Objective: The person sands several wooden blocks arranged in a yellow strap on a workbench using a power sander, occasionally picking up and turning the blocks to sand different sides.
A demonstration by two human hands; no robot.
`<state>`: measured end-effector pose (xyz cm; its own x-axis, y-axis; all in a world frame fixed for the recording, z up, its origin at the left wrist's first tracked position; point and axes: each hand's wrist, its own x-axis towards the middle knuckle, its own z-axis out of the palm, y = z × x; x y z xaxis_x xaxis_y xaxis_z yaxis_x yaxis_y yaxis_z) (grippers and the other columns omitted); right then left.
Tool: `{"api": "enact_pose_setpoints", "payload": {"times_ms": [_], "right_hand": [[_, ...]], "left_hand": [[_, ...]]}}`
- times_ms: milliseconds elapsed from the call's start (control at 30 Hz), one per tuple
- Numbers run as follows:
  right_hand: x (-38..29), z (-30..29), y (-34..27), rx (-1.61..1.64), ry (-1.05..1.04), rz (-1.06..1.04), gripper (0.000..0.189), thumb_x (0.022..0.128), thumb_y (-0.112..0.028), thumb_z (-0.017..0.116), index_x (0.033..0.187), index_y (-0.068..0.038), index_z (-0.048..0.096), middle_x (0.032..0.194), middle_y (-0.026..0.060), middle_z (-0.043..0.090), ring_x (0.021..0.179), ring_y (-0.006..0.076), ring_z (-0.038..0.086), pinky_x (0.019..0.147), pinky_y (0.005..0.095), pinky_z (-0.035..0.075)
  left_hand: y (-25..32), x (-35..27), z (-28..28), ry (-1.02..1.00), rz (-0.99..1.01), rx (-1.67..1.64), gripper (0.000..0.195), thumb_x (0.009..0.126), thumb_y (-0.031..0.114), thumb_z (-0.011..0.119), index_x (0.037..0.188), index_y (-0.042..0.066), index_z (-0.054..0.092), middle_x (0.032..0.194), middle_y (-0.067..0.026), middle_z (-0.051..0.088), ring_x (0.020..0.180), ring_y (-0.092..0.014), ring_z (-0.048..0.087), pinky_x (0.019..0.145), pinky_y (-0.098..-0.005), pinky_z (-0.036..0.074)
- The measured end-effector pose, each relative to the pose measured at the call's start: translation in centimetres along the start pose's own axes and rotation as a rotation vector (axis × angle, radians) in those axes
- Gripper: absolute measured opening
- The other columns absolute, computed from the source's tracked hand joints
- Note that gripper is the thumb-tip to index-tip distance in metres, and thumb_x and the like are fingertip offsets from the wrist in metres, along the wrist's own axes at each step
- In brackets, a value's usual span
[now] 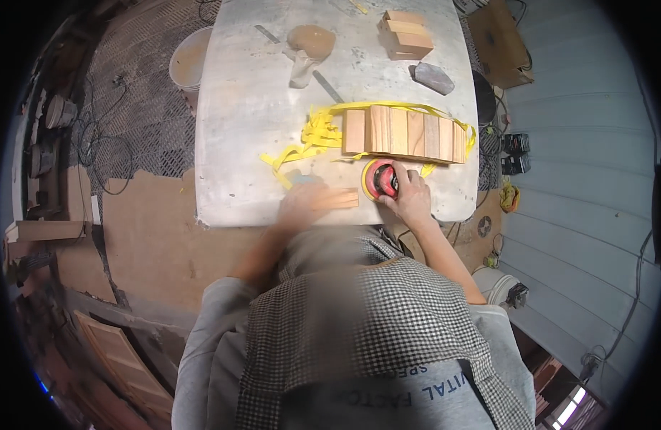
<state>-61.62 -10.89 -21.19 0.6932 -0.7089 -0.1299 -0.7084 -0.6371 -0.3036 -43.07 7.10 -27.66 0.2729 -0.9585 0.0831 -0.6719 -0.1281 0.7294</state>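
Observation:
My left hand, blurred, grips a small striped wooden block near the front edge of the white table. Beside the block's right end, my right hand holds a round red-and-black palm sander with a yellow-rimmed pad. The sander's right side is covered by my fingers. Just beyond it stands a row of wooden blocks in differing grain and tone. Tangled yellow strapping lies at the row's left end and runs along its back.
Farther back are stacked wooden blocks, a grey stone-like piece, a brown lump in clear plastic and a metal strip. A white bucket stands left of the table; cables lie on the floor. A cardboard box is at right.

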Motion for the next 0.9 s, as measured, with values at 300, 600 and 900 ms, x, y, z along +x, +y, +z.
{"api": "enact_pose_setpoints", "payload": {"times_ms": [300,600,900], "right_hand": [[-1.2,-2.6,1.7,0.297,0.04,0.228,0.061,0.061,-0.027,0.075,0.11,-0.006,0.046,0.101,0.0196,0.055,0.09,0.0371,0.056,0.078,0.0413,0.047],[-1.8,-1.4,-6.5,0.01,-0.34,-0.144,0.053,0.069,-0.021,0.067,0.117,-0.017,0.044,0.102,0.0217,0.048,0.079,0.0411,0.06,0.07,0.0463,0.051],[-3.7,-4.1,-0.5,-0.009,-0.342,0.134,0.066,0.071,-0.025,0.072,0.125,-0.008,0.038,0.099,0.0253,0.05,0.084,0.0417,0.058,0.073,0.0448,0.05]], "left_hand": [[-1.7,-0.2,3.6,0.163,-0.014,-0.08,0.046,0.06,0.013,0.077,0.102,0.009,0.059,0.104,-0.0097,0.058,0.097,-0.028,0.054,0.083,-0.0363,0.046],[-0.1,2.2,5.2,0.169,0.021,0.103,0.033,0.058,0.024,0.075,0.089,0.015,0.066,0.091,-0.0003,0.056,0.093,-0.022,0.051,0.079,-0.0361,0.037],[0.5,1.8,4.4,0.057,-0.033,0.068,0.045,0.053,0.029,0.08,0.096,0.022,0.065,0.088,0.0013,0.058,0.096,-0.02,0.049,0.083,-0.0362,0.035]]}}
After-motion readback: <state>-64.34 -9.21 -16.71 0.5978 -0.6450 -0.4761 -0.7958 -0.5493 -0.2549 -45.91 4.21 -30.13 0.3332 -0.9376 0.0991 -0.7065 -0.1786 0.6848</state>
